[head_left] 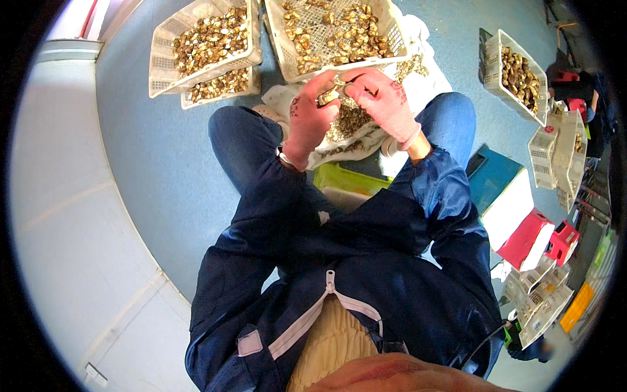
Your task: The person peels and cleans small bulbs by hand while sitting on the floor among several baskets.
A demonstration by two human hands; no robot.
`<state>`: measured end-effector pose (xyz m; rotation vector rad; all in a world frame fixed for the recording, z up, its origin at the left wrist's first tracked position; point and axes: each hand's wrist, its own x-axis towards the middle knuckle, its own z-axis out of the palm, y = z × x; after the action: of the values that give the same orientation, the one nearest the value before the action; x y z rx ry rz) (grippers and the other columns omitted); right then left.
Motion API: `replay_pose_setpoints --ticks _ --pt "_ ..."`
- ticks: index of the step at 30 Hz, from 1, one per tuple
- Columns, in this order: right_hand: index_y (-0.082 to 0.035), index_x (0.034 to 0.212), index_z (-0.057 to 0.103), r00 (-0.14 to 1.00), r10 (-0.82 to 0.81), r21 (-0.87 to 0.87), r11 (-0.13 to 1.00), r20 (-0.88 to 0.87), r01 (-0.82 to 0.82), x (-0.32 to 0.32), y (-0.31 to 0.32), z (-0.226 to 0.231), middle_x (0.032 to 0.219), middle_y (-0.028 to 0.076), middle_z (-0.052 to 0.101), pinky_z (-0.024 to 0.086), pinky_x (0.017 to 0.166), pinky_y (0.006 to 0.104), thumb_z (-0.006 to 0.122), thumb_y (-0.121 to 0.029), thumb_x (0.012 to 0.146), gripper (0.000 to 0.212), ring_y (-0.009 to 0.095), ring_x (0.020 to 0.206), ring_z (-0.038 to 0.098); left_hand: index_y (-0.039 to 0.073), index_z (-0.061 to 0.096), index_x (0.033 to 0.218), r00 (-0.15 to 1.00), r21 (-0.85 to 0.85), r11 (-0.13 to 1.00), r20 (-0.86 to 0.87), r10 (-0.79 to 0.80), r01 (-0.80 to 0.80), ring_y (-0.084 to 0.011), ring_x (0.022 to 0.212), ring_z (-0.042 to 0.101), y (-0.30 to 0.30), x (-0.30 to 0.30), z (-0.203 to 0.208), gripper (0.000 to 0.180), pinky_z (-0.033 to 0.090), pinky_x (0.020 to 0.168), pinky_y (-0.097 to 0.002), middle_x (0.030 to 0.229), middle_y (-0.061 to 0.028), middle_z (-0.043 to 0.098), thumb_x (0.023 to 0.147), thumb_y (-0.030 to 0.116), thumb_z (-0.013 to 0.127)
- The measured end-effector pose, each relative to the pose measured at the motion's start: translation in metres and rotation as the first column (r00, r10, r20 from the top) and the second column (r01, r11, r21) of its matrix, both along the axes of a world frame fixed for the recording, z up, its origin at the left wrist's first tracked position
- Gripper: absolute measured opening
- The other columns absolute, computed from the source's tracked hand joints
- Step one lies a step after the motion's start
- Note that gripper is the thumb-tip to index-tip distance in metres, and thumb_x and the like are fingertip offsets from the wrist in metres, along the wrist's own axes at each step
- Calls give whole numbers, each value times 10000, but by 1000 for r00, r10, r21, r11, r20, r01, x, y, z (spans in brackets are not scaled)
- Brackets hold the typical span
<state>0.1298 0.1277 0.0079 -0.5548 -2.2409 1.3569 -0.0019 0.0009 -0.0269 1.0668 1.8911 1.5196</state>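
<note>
**My left hand (313, 121) and right hand (385, 108) meet at one small mushroom-like piece (328, 97)**

I sit with my knees apart, both hands in pink gloves. The fingers of my left hand are bent around the brown-and-cream piece, grasping it; those of my right come together just beside it — whether they grip it too, I cannot tell. The piece is held above a heap of small brown bits (349, 121) on a white cloth (436, 75), between my knees. Just beyond my fingertips stands a pale plastic basket (281, 52) with more such pieces inside. To its left are two stacked baskets (163, 59), also holding pieces. Nearer me, between my legs, is a lime-green container (339, 179). Well to the right, another filled basket (491, 62) sits on the blue floor (150, 130).
</note>
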Motion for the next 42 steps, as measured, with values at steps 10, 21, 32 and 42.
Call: replay_pose_setpoints --ticks 10,21,32,42 --pt "-35 911 687 997 -42 -42 998 61 44 2 12 3 1064 94 673 498 862 355 634 -225 876 200 273 977 631 -48 506 1298 615 268 962 767 -182 -50 -207 1095 571 1 10 -3 395 501 972 -344 1202 -110 568 918 46 550" --pt "-62 948 695 998 -46 177 983 -37 52 0 11 -2 1116 66 664 486 914 344 610 -176 881 157 254 1045 612 -15 530 1260 724 117 989 690 -14 -92 -169 1058 598 -1 11 9 394 485 946 -312 1157 -94 619 873 -6 602" --pt "-48 947 695 999 -4 101 995 -53 9 -1 10 3 1116 72 669 488 904 354 625 -172 871 162 269 1053 610 -7 523 1231 921 42 989 372 114 -139 -142 1027 607 -2 12 11 421 470 911 -266 1110 -62 642 825 -48 629" --pt "-18 941 689 1000 -22 -43 999 -22 21 1 0 4 1065 60 684 493 830 302 646 -140 881 142 198 917 629 -9 550 1190 978 94 986 167 122 -139 -189 1056 599 0 15 4 425 485 917 -313 1169 -100 575 780 0 662"
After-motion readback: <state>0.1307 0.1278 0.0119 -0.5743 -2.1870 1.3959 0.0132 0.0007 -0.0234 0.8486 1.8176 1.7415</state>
